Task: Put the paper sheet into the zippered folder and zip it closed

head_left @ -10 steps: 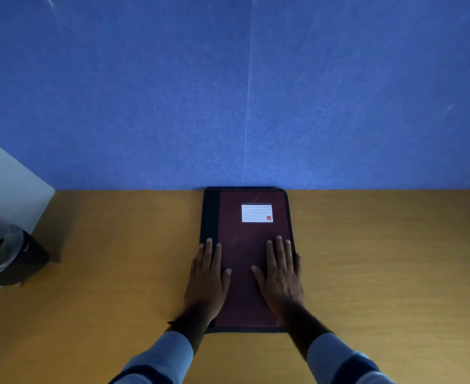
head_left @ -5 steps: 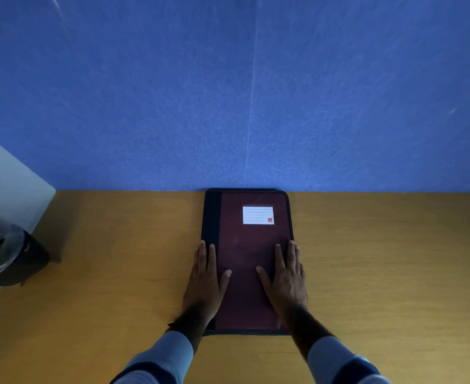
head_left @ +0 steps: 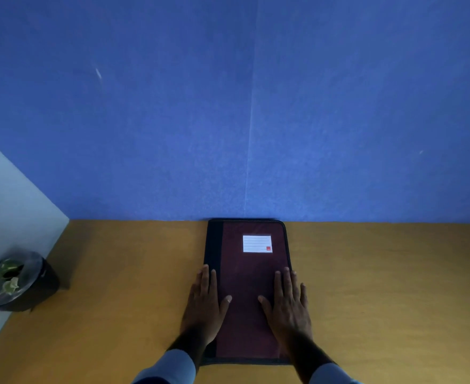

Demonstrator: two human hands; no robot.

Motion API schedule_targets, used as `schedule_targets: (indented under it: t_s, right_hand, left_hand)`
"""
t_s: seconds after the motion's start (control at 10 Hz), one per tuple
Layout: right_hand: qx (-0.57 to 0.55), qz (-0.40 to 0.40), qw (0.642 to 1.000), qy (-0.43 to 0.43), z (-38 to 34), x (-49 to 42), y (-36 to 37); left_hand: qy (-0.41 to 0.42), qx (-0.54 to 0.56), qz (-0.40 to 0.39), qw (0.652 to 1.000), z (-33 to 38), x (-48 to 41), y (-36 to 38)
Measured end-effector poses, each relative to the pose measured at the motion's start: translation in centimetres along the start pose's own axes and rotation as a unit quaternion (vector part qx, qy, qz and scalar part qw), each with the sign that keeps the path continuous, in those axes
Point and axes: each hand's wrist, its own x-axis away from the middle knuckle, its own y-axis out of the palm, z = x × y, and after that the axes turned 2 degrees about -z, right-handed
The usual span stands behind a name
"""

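1. Against the blue wall (head_left: 228, 106), a yellow-brown table (head_left: 380, 286) carries the closed maroon folder (head_left: 249, 275).
2. Left hand (head_left: 204, 303) and right hand (head_left: 289, 304) rest flat on the folder, fingers spread, gripping nothing.
3. Far left of the folder sits a potted plant (head_left: 15, 281).

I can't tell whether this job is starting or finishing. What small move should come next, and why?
Probably lift both hands off and check the zipper. The folder lies closed and flat on the table, the left hand and right hand rest palm-down on its cover, and no loose paper sheet shows. Whether the zip is fully shut cannot be seen.
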Motion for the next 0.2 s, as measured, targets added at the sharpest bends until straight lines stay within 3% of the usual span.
schedule_targets:
  t_s: [0.2]
  right_hand:
    - [-0.023,0.108,0.993,-0.035,-1.0,-1.7,-5.3]
  left_hand:
    - [0.025,-0.016,0.076,0.997,0.9,-2.4,-4.5]
